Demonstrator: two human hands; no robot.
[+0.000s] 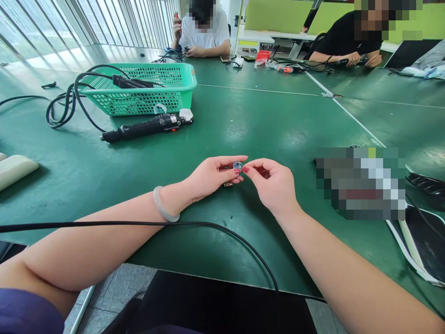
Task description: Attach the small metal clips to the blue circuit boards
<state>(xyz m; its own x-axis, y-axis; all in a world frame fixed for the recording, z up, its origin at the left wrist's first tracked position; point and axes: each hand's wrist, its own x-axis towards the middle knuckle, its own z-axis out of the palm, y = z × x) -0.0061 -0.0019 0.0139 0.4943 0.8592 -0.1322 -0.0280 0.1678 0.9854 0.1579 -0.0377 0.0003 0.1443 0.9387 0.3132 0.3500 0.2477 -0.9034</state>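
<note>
Between the thumb and fingers of my left hand (213, 176) sits a small grey-blue part with openings (237, 165), rather like a connector housing; its exact kind is too small to tell. My right hand (274, 183) is closed in a pinch right beside that part, thumb against index finger. Whatever those fingertips hold, if anything, is hidden. Just below my left fingers a tiny light-and-reddish piece (228, 184) shows; I cannot tell whether it is held or lies on the table. A pale bangle (163, 204) circles my left wrist.
On the green table (239, 116) a black electric screwdriver (146, 127) lies before a green basket (139, 99) with coiled cable. A black cable (215, 226) crosses near my forearms. A blurred-out object (361, 183) lies right. Two people (205, 32) work at the far side.
</note>
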